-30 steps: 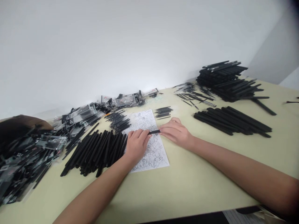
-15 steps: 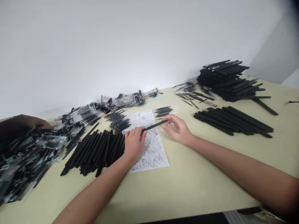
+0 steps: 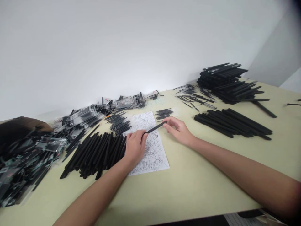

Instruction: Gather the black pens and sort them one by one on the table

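I see left hand [image 3: 135, 147] and right hand [image 3: 178, 129] pinching thin black plastic stick [image 3: 156, 127], one hand at each end, scribbled white paper [image 3: 155, 153] under them.

Black stick piles [image 3: 232, 121], perhaps packaged pens [image 3: 81, 115]

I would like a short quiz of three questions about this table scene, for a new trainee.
1. True or false: both hands hold one thin black pen barrel above the printed paper sheet.
2. Which lies directly beside the left hand? A) a loose heap of black pen barrels B) a red box C) a glass jar
3. Fill in: the tallest stack of black barrels stands at the far ____ of the table.

Key:
1. True. The left hand and right hand grip the ends of the thin black pen barrel over the printed paper sheet.
2. A, the loose heap of black pen barrels.
3. Right: the tallest stack of black barrels.
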{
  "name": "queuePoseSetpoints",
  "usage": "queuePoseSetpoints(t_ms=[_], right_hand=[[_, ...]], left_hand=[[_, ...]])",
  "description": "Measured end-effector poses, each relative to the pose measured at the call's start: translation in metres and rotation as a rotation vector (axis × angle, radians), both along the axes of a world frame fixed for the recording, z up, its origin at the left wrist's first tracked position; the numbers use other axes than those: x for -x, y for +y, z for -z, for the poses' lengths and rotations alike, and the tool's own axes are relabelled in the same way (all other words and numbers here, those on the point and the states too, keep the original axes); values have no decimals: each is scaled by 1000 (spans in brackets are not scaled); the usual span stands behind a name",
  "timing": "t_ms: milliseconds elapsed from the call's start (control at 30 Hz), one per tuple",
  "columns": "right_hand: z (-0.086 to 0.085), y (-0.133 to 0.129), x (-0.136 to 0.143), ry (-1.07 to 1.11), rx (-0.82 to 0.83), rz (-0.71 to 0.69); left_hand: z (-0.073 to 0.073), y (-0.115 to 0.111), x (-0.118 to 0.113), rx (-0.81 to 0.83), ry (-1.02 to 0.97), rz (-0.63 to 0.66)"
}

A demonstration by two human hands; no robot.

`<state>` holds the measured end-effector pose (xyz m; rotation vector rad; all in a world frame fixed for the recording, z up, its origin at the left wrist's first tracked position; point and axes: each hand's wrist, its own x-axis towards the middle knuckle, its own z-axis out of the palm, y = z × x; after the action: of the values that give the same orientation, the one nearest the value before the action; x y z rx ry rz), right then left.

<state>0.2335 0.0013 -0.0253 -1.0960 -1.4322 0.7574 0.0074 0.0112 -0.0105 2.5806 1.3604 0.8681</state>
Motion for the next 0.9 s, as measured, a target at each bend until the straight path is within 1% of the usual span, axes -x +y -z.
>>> queuePoseSetpoints(t_ms=[67, 200, 300, 400, 600, 700, 767, 833, 900], right_hand=[[-2, -1, -1, -27, 11, -27], [-3, -3, -2, -89, 27, 1], [-3, -3, -2, -66, -19, 7], [-4, -3, -1, -69, -50, -31], [-3, -4, -2, -171, 48, 10], [-1, -3, -2, -119, -29, 4], [0, -2, -2, -98, -69, -24], [-1, -2, -1, -115, -56, -42], [-2, -2, -1, -153, -13, -31]], left_hand=[[0, 0, 0, -4, 16, 3], [0, -1, -1, -46, 36, 8], [0, -2, -1, -72, 47, 18], [0, -2, -1, -86, 50, 10], [0, -4, -2, -181, 59, 53], [1, -4, -2, -187, 45, 42], [1, -4, -1, -177, 36, 29], [1, -3, -1, -177, 35, 26], [1, -4, -1, -204, 41, 39]])
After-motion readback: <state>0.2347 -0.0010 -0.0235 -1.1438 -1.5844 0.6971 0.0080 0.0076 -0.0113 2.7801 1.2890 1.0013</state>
